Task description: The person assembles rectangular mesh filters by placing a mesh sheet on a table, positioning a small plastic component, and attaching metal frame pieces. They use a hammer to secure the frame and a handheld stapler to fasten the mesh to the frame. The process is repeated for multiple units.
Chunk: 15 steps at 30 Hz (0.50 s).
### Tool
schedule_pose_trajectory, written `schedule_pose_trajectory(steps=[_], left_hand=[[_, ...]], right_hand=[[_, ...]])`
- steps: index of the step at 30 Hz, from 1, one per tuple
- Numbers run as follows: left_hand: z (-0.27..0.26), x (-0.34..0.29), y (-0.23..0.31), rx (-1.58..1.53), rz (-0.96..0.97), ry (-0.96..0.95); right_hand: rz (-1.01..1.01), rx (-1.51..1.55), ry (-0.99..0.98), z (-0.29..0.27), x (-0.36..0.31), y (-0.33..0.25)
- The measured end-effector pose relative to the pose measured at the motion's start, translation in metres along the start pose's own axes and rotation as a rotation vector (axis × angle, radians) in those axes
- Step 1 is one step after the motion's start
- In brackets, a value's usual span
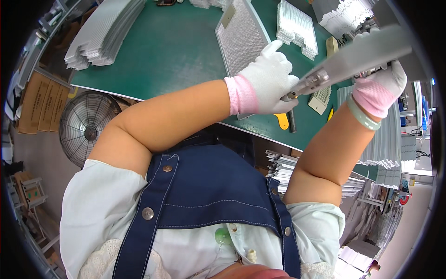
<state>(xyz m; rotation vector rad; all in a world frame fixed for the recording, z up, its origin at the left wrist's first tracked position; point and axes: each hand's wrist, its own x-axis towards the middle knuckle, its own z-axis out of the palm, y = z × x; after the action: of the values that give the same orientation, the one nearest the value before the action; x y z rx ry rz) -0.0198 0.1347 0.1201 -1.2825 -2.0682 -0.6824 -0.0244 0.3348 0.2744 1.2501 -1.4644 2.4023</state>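
My left hand (pixel 269 76), in a white glove with a pink cuff, lies over the edge of a framed grey mesh panel (pixel 244 39) and closes on it with curled fingers. The panel is tilted and reaches the table's near edge. My right hand (pixel 383 81), gloved the same way, is raised at the right and wrapped round a long grey metal-tipped tool (pixel 357 58). Motion blurs this tool, and its exact kind is unclear. Its narrow tip is beside my left fingers. A yellow-handled tool (pixel 281 121) and a dark rod (pixel 292 122) lie just below.
Stacked mesh sheets (pixel 104 35) lie at the far left of the green table (pixel 181 60), with another mesh stack (pixel 296 28) beyond the panel. A pale box-like piece (pixel 319 99) lies near the tool. Stacked strips (pixel 383 135) stand at right; a floor fan (pixel 90 130) stands left.
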Motion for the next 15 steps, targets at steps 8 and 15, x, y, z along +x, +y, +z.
schedule_pose_trajectory(steps=[8,15], left_hand=[[-0.025,0.01,0.001,-0.172,-0.06,-0.316],[-0.017,0.005,0.011,-0.038,0.162,-0.876]], right_hand=[[-0.194,-0.954,0.633,0.045,-0.018,-0.016],[-0.158,-1.168,0.781,0.025,-0.021,-0.057]])
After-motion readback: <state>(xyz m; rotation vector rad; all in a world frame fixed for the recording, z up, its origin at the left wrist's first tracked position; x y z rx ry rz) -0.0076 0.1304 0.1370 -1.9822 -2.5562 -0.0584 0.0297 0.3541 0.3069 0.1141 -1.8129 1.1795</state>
